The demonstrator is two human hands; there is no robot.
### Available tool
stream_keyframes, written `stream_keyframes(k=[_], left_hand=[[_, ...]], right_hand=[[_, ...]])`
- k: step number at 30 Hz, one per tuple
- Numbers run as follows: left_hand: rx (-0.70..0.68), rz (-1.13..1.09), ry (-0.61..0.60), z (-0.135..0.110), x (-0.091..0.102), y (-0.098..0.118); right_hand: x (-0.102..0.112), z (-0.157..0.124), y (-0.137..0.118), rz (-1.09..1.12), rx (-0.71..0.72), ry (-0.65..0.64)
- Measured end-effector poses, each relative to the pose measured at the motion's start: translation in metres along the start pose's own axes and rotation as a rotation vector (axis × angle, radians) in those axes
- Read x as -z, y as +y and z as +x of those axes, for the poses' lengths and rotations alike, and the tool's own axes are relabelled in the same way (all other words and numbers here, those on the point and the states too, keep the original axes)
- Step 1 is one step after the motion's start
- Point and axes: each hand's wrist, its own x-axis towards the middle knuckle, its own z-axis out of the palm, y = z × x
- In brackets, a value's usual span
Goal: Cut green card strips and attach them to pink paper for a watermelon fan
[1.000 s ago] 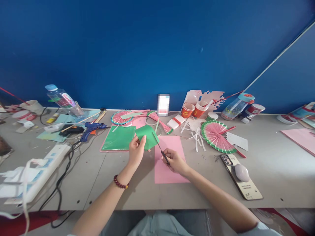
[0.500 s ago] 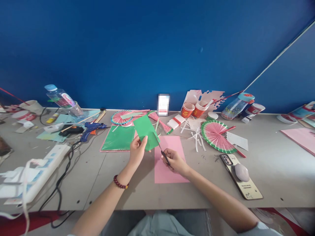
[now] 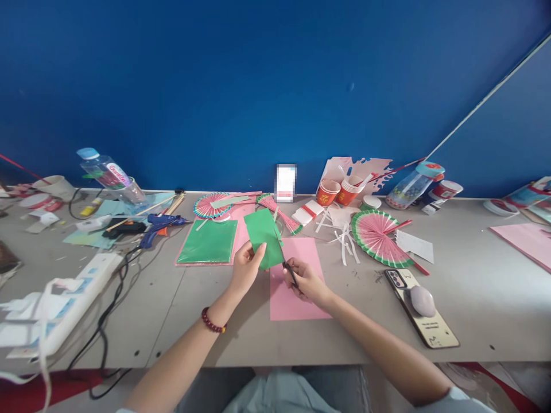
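Note:
My left hand (image 3: pixel 248 265) pinches a sheet of green paper (image 3: pixel 260 232) by its lower left edge and holds it up over the table. In my right hand (image 3: pixel 306 279) are black-handled scissors (image 3: pixel 291 274), with the blades at the right edge of the green paper. A narrow green strip stands slightly apart along that edge. Beneath my right hand lies a pink sheet of paper (image 3: pixel 296 304). A packet of green paper (image 3: pixel 207 244) rests to the left of my left hand.
Right of my hands lie a watermelon-patterned paper fan (image 3: pixel 379 238), white paper strips (image 3: pixel 345 244) and a phone (image 3: pixel 424 310). Red paper cups (image 3: pixel 328 193) stand behind. To the left are a blue glue gun (image 3: pixel 161 226), a power strip (image 3: pixel 81 298) with cables, and a tilted bottle (image 3: pixel 105 169).
My left hand and the green paper have moved right and slightly down, and the sheet has turned more upright. The scissors also point more upright; my right hand has barely shifted.

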Motion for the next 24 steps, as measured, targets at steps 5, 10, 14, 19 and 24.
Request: stream_keyframes(k=[5,10,14,19,24], left_hand=[[-0.008,0.001,-0.006,-0.0006,-0.0008,0.0006],[-0.005,-0.003,0.001,0.0,0.0006,-0.0026],[0.002,-0.008,-0.01,0.0003,0.0016,-0.0055],[0.008,-0.017,-0.005,0.0003,0.0008,-0.0043],[0.019,-0.016,-0.005,0.0007,0.0008,-0.0042]], right_hand=[[0.0008,0.0,0.0012,0.0,0.005,-0.005],[-0.0002,-0.0005,-0.0001,0.003,0.01,0.004],[-0.0002,-0.0001,-0.0001,0.006,0.014,0.005],[0.0004,-0.0001,0.0003,0.008,0.007,0.0],[-0.001,-0.0012,-0.002,-0.002,0.012,0.006]])
